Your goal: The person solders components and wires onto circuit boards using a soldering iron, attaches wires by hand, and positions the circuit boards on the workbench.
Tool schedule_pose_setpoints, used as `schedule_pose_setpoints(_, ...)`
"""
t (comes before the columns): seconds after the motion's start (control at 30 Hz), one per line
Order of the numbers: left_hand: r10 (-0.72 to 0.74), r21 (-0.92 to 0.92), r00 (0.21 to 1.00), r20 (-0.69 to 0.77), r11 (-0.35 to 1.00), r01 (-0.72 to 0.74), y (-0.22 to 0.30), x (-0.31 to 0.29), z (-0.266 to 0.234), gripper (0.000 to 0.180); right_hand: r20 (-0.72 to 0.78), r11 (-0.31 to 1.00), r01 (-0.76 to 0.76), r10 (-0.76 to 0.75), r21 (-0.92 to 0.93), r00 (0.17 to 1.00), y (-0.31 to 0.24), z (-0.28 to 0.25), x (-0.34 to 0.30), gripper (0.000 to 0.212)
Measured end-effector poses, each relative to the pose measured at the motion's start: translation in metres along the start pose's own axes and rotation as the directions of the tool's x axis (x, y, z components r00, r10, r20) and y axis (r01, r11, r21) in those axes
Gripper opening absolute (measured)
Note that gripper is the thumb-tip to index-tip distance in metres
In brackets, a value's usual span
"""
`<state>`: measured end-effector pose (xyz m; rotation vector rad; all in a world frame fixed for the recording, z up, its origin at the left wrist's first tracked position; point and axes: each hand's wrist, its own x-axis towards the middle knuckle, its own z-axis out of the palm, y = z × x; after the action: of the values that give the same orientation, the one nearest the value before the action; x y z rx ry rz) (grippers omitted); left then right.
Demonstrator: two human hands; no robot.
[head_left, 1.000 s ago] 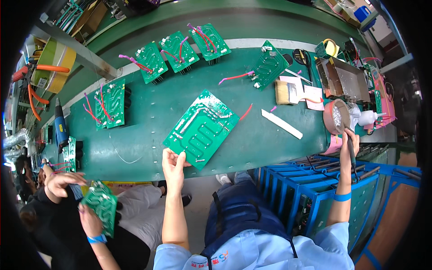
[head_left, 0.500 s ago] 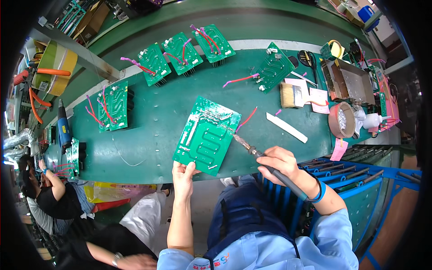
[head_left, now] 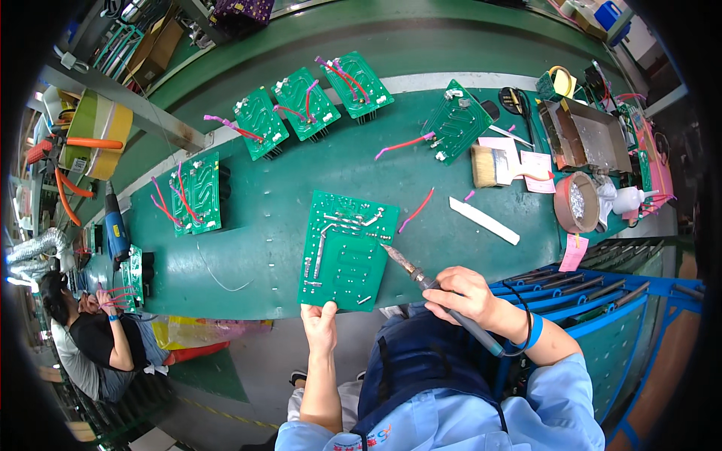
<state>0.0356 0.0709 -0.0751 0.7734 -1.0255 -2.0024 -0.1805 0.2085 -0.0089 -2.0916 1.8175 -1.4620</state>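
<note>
My left hand (head_left: pixel 320 325) pinches the near edge of a green circuit board (head_left: pixel 347 252), thumb on top. The board is held over the bench, its face with silvery solder tracks toward me. In my right hand (head_left: pixel 462 295) is a soldering iron (head_left: pixel 430 282), gripped like a pen. Its tip points up and left at the board's right edge; whether it touches the board I cannot tell. A red wire (head_left: pixel 417 210) lies just right of the board. Farther right, a white strip (head_left: pixel 484 220) lies flat on the green bench top.
Several wired circuit boards (head_left: pixel 306 104) stand along the bench's far side. At right are a brush (head_left: pixel 490 167), a round tub (head_left: pixel 577 201) and a metal tray (head_left: pixel 583 135). A blue heat gun (head_left: pixel 115 227) hangs at left. Another person (head_left: pixel 101 338) sits beyond it, handling wires.
The board has turned a little more upright and moved slightly nearer me. The soldering iron's tip has dropped a little with it. A nearby person at lower left has mostly left the view.
</note>
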Motion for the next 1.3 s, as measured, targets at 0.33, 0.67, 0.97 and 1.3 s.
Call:
schedule_pose_setpoints(0.33,0.050,0.029,0.999,-0.003,0.998,-0.050,-0.004,-0.004,0.000,0.047,-0.020,1.000,0.010,-0.011,-0.028,1.000,0.001,0.001,-0.002,0.027)
schedule_pose_setpoints(0.67,0.071,0.021,0.997,0.017,0.997,-0.072,-0.004,-0.004,0.000,0.046,-0.025,0.999,-0.010,0.009,-0.043,1.000,-0.001,0.001,-0.001,0.026)
schedule_pose_setpoints(0.97,0.071,0.103,0.996,0.052,0.992,-0.076,-0.003,-0.005,0.001,0.048,-0.002,0.998,-0.063,0.063,0.026,0.998,-0.009,-0.006,-0.002,0.023)
schedule_pose_setpoints(1.3,0.065,0.096,0.998,0.001,0.993,-0.065,-0.001,-0.002,-0.003,0.041,-0.117,0.969,-0.212,0.198,-0.125,0.973,-0.012,-0.058,-0.030,0.024)
